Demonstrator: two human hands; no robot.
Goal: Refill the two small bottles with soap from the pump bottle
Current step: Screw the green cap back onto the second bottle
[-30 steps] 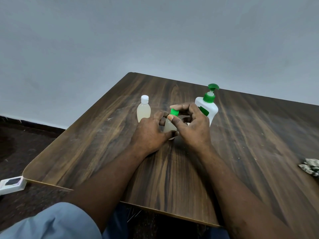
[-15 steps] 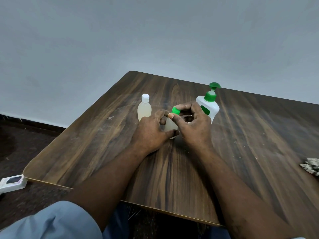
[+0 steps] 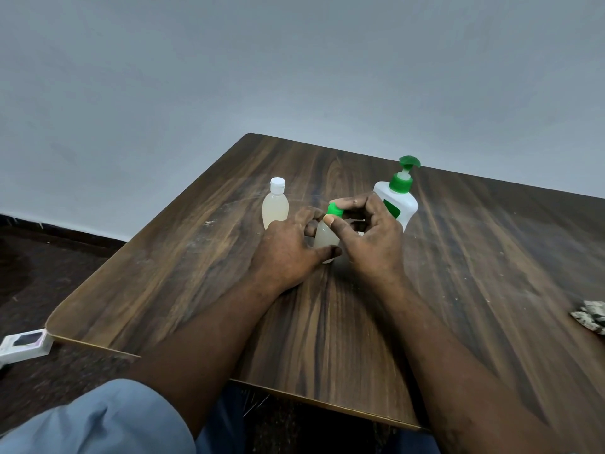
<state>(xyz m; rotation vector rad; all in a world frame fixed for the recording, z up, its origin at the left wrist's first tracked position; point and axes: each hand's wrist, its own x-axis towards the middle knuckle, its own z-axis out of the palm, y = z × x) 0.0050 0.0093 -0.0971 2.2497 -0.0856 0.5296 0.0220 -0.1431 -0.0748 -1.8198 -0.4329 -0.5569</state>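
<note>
A small clear bottle (image 3: 324,239) with cloudy liquid stands on the wooden table (image 3: 458,273), tilted a little to the left. My left hand (image 3: 288,250) grips its body. My right hand (image 3: 370,237) pinches its green cap (image 3: 334,210) between thumb and forefinger. A second small bottle (image 3: 275,208) with a white cap stands upright to the left, untouched. The white pump bottle (image 3: 401,201) with a green pump head stands just behind my right hand.
A crumpled patterned cloth (image 3: 591,316) lies at the table's right edge. A small white box (image 3: 24,344) sits on the dark floor by the table's near left corner. A grey wall rises behind the table.
My right thumb and fingers have shifted around the green cap, and the cap now leans further to the left. My left hand keeps hold of the bottle's body.
</note>
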